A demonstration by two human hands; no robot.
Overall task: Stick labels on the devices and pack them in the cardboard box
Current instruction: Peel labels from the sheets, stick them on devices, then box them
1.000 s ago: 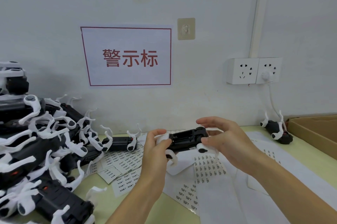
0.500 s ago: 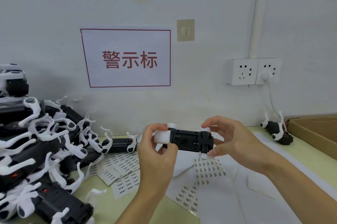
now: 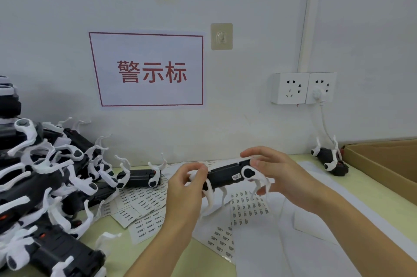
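A black device with white legs (image 3: 228,175) hangs above the table between both hands, legs pointing down, a small white label on its side. My left hand (image 3: 184,188) grips its left end with curled fingers. My right hand (image 3: 277,173) holds the right end, fingers curled over the top. Label sheets (image 3: 247,206) lie on the table beneath. The cardboard box (image 3: 383,163) sits at the right edge, its inside mostly out of view.
A large heap of black and white devices (image 3: 45,186) fills the left side. One device (image 3: 140,177) lies near the wall, another (image 3: 329,159) beside the box. Small label strips (image 3: 142,206) are scattered left of centre. Wall sockets (image 3: 302,88) with a cable hang above.
The device has been turned in my hands: its underside faced me, now its side with the label shows and its legs point down. Both hands kept their hold.
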